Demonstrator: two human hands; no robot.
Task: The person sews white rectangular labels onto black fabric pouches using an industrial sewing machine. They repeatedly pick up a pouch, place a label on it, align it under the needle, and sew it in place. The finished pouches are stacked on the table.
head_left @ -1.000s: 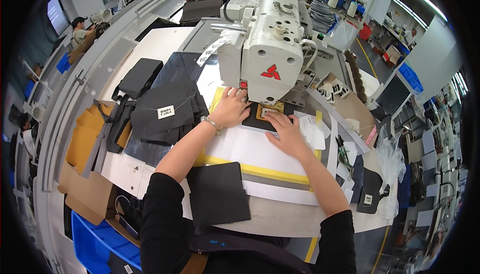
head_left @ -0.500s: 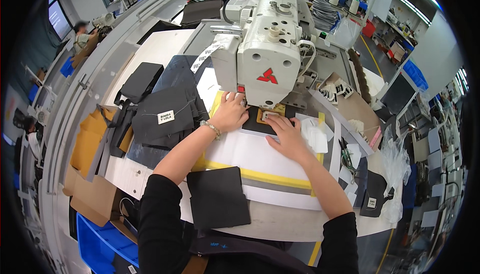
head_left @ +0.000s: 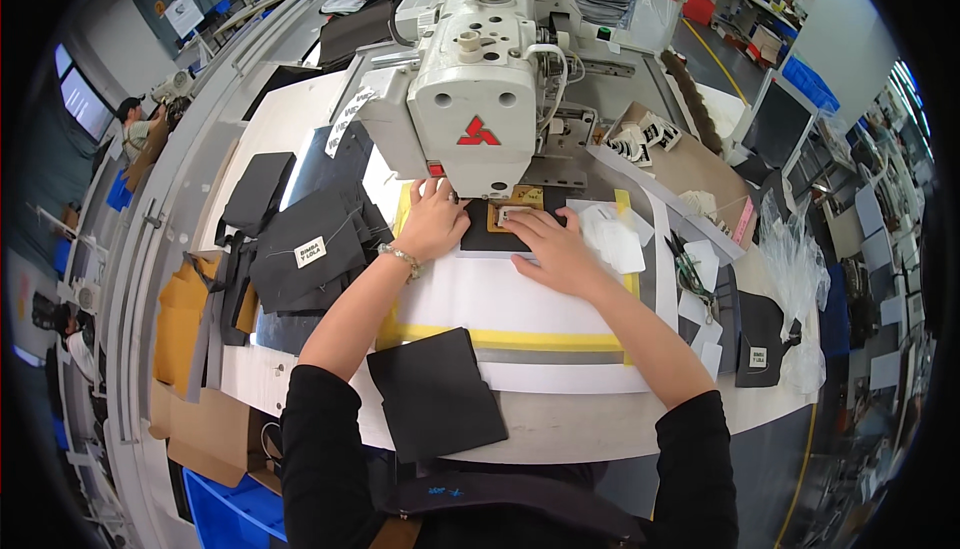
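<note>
My left hand [head_left: 435, 223], with a beaded bracelet on its wrist, lies beside the left edge of a black fabric piece [head_left: 476, 239] under the sewing machine head [head_left: 475, 99]. Its fingers are slightly bent and apart, reaching toward the head's base. My right hand [head_left: 560, 252] lies with fingers stretched over a brass-coloured frame [head_left: 528, 196] on the fabric. Its fingertips touch or cover part of a small white label [head_left: 508, 216] inside the frame. Neither hand has anything gripped in it.
A stack of dark fabric pieces [head_left: 300, 274] lies to the left, and another black piece [head_left: 440, 399] near the front edge. Loose labels sit in a cardboard tray [head_left: 690, 164] at right, with scissors [head_left: 690, 274] closer in. A blue bin [head_left: 230, 509] stands lower left.
The whole view has shifted, so the machine and table sit further left and higher. Both hands stay at nearly the same place by the frame and the black fabric.
</note>
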